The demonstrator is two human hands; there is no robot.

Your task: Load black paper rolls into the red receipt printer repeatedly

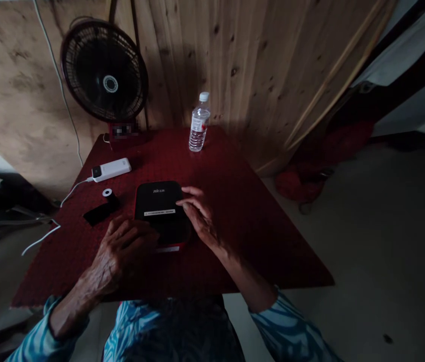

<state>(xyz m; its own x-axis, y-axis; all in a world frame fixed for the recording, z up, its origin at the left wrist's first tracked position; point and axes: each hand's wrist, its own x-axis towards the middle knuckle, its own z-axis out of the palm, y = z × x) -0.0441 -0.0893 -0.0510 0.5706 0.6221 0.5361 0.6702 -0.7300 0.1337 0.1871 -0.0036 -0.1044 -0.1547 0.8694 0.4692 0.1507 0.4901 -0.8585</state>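
A flat, rounded black device (pixel 157 198) with a red lower edge and a white label lies in the middle of the red table (pixel 261 241). My right hand (pixel 200 216) rests its fingertips on the device's top, fingers slightly apart. My left hand (pixel 121 246) lies against its lower left side, fingers curled, not clearly gripping it. Left of the device stand a small black-and-white roll (pixel 107 193) and a black strip (pixel 97 214). Farther back lies a white power bank (pixel 111 169) with a white cable (pixel 72 191).
A clear water bottle (pixel 199 123) stands at the table's far edge. Behind it are a black fan (pixel 104 70) and a plank wall (pixel 212 60). A red cloth (pixel 299 183) lies on the floor to the right of the table.
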